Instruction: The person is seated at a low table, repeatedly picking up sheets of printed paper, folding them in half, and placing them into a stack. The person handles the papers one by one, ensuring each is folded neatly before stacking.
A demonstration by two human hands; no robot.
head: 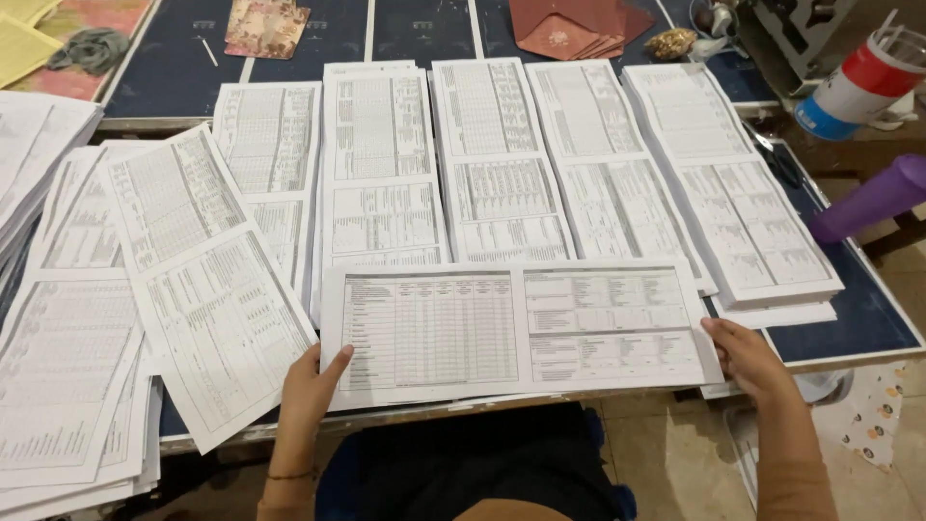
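Both hands hold a wide printed sheet (521, 331) lying crosswise at the bench (858, 323) near edge. The left hand (311, 391) grips its 9 o'clock end, thumb on top; the right hand (748, 359) grips the 3 o'clock end. Paper stacks (492, 159) lie toward 12 o'clock.

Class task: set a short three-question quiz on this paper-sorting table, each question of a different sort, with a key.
1. True or false: the left hand and right hand grip opposite short edges of one sideways sheet stack.
2. The purple bottle lies at which side of the table? A near left, B right, C middle.
3. Fill in: the printed stacks behind the held one lie in a ____.

Key: 1 true; 2 B; 3 row.
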